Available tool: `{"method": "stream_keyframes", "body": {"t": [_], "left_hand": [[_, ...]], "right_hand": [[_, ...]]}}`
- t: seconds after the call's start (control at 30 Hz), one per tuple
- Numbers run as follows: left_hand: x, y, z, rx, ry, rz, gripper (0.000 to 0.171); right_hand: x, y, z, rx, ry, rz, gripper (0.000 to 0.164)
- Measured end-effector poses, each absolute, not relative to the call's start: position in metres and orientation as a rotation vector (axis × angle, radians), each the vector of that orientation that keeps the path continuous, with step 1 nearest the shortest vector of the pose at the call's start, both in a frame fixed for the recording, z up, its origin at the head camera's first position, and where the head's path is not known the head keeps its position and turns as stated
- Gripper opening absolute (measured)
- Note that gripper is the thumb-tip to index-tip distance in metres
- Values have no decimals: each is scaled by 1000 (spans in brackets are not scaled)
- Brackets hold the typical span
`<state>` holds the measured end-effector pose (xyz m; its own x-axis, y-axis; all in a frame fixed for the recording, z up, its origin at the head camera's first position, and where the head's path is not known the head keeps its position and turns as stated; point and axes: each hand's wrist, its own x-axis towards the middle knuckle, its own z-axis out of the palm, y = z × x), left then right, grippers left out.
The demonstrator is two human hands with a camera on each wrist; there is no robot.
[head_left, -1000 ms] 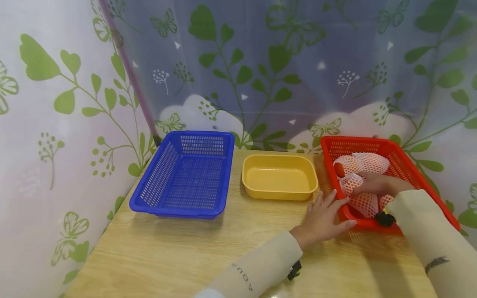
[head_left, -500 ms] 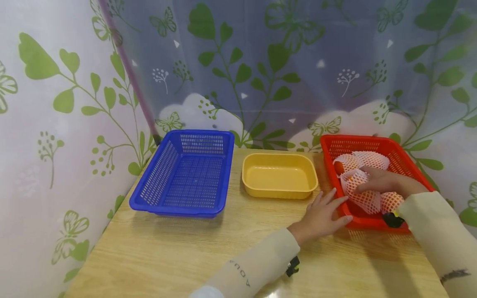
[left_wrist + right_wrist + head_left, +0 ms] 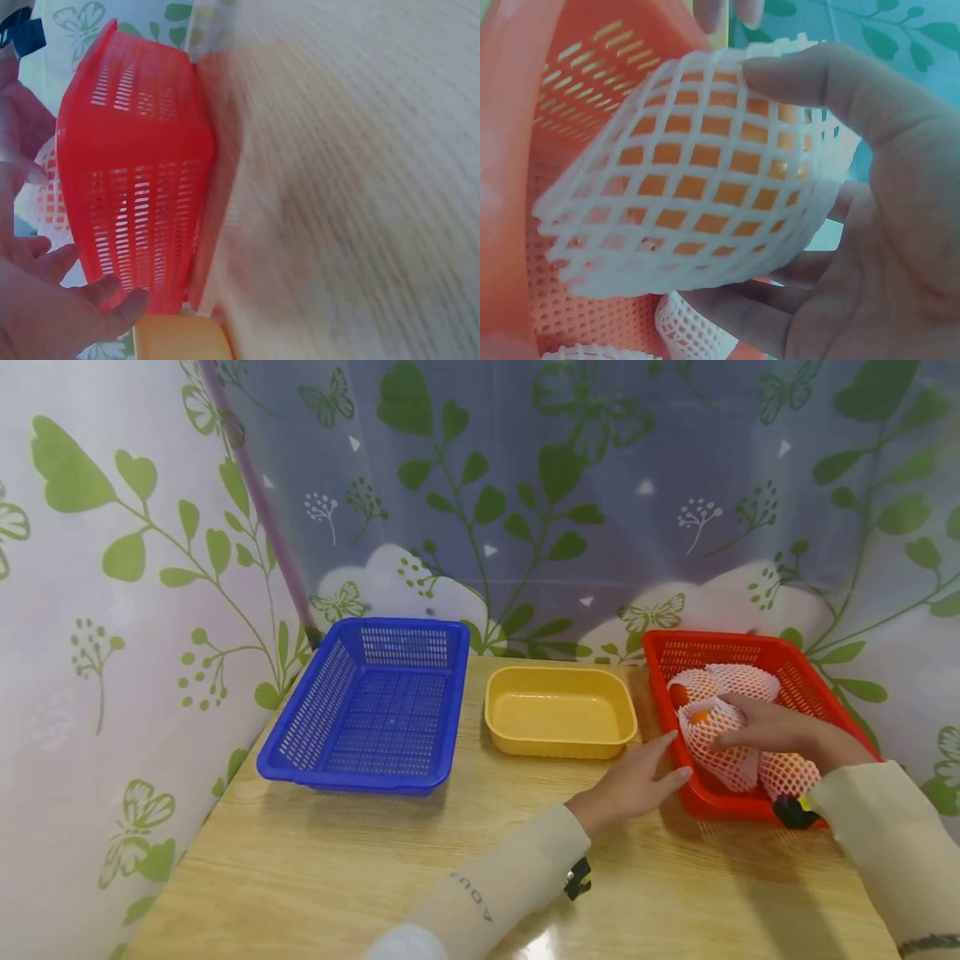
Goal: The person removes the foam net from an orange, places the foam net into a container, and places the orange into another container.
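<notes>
My right hand [image 3: 780, 727] grips an orange fruit in a white foam net [image 3: 716, 752] at the left side of the red basket [image 3: 731, 806]. In the right wrist view the thumb lies over the top of this netted fruit [image 3: 712, 165], and the fingers curl beneath it. The net's loose end points away from the palm. My left hand [image 3: 622, 785] is beside the basket's left rim, fingers spread, holding nothing. The left wrist view has that hand [image 3: 52, 307] in front of the basket's slotted wall [image 3: 135, 150].
Several more netted fruits, one at the back left [image 3: 693, 687] and one at the front [image 3: 787, 772], lie in the red basket. A yellow tub [image 3: 562, 747] stands left of it. Further left is a blue basket [image 3: 360, 779]. Patterned curtains [image 3: 480, 510] hang behind the wooden table [image 3: 337, 877].
My right hand has closed round the front-left netted fruit and turned it, so orange skin shows at the net's opening. My left hand has drawn slightly left from the rim.
</notes>
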<state>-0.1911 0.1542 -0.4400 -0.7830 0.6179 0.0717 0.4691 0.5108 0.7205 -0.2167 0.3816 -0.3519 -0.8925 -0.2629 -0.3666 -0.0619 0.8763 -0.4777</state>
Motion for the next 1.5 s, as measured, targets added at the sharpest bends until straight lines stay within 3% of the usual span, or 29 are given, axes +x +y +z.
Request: {"method": "stream_keyframes", "body": {"t": [0.4,0.87,1.07,1.3,1.5], "left_hand": [[-202,146,-429,956,2507,1263,60],[-218,104,-412,883,2493,1502,48],[-225,80,-407,840,2369,1735,38],[-223,52,-406,779,2192,1843,61],[-213,29,-405,861,2187,1805,47]], "right_hand": [[-206,371,-333,-329,2779,-643,88],[-197,316,-327,-381,2836,-829,81],[-193,293,-336,-459,2798,-987,73],[-184,272,-354,-508,2626,-1307,69],[-179,250,-372,-571,2601,-1422,68]]}}
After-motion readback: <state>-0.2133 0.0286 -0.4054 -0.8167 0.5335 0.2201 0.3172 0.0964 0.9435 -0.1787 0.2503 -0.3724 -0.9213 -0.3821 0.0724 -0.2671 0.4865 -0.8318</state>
